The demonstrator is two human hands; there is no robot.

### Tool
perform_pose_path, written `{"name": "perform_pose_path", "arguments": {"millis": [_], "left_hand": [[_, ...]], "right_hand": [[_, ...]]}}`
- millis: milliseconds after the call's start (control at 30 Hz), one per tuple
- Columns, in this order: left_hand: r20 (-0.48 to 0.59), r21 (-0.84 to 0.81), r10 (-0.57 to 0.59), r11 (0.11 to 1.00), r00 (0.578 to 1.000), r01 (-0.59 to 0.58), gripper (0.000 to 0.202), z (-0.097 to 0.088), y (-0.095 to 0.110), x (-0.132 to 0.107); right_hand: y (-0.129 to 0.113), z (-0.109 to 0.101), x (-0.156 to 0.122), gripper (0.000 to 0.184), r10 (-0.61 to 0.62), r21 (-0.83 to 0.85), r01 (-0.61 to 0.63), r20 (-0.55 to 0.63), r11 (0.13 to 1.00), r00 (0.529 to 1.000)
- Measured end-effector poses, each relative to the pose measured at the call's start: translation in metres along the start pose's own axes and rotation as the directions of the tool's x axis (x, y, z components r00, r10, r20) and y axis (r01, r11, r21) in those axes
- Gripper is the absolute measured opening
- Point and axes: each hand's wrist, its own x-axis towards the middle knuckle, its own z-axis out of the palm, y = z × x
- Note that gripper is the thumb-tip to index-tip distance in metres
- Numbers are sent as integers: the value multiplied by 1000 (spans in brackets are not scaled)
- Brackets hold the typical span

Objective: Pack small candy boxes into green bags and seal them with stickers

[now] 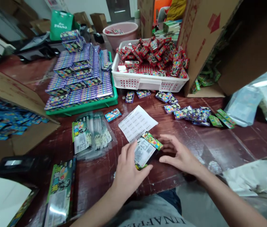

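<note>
My left hand (pixel 126 171) is closed round a clear packet (pixel 147 150) with a green printed top and a barcode label, held just above the dark red table (pixel 218 145). My right hand (pixel 180 154) hovers just right of the packet, fingers spread and curved, holding nothing. A white sheet of stickers (pixel 136 122) lies just beyond the packet. A stack of clear packets (pixel 90 134) with green headers lies to the left.
A green tray of purple card packs (pixel 81 75) and a white basket of red packs (pixel 149 63) stand at the back. Loose packs (pixel 190 112) lie at right. Cardboard boxes (pixel 8 110) flank both sides. More packets (pixel 60 192) lie near left.
</note>
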Motion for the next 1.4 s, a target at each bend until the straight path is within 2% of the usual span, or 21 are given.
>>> {"name": "perform_pose_path", "arguments": {"millis": [67, 167, 267, 367, 467, 600, 800, 867, 967, 1067, 1200, 1300, 1400], "left_hand": [[-23, -127, -52, 991, 998, 49, 98, 3, 3, 2], [-1, -373, -55, 927, 998, 51, 78, 0, -7, 7], [105, -608, -10, 791, 994, 72, 56, -12, -28, 11], [190, -710, 36, 696, 981, 112, 54, -27, -44, 14], [157, -742, 16, 661, 987, 107, 55, -36, -51, 14], [93, -772, -17, 630, 996, 82, 52, -38, -58, 12], [155, -774, -79, 609, 985, 171, 43, -46, -82, 2], [140, -763, -100, 623, 985, 172, 40, -51, -91, 0], [79, -722, -155, 672, 985, 164, 32, -58, -100, -1], [39, -692, -214, 699, 976, 181, 26, -64, -103, 1], [-26, -703, -212, 698, 977, 133, 19, -68, -100, 8], [-4, -758, -264, 630, 964, 169, 23, -70, -97, 14], [59, -767, -275, 603, 960, 219, 30, -75, -96, 18]], "right_hand": [[-2, 12, 6, 58, 39, 114, -35, -31, 993, 999], [-5, 23, 18, 37, 28, 127, -22, -42, 992, 999], [-13, 29, 30, 28, 38, 124, -45, 59, 991, 998], [-23, 37, 41, 26, 40, 145, -54, 98, 988, 994], [-28, 49, 52, 24, 45, 175, -62, 99, 983, 994], [-32, 61, 67, 23, 77, 203, -102, 125, 974, 989], [-38, 79, 72, 24, 146, 291, -202, 203, 935, 968], [-36, 89, 71, 29, 158, 287, -217, 214, 933, 964], [-29, 106, 68, 45, 178, 346, -197, 85, 917, 980], [-24, 119, 67, 33, 240, 431, -198, -44, 880, 970], [-29, 118, 71, 24, 241, 335, -237, 30, 912, 970], [-33, 110, 78, 17, 142, 214, -154, 72, 965, 987], [-33, 106, 80, 20, 66, 135, -69, 26, 988, 997]]}}
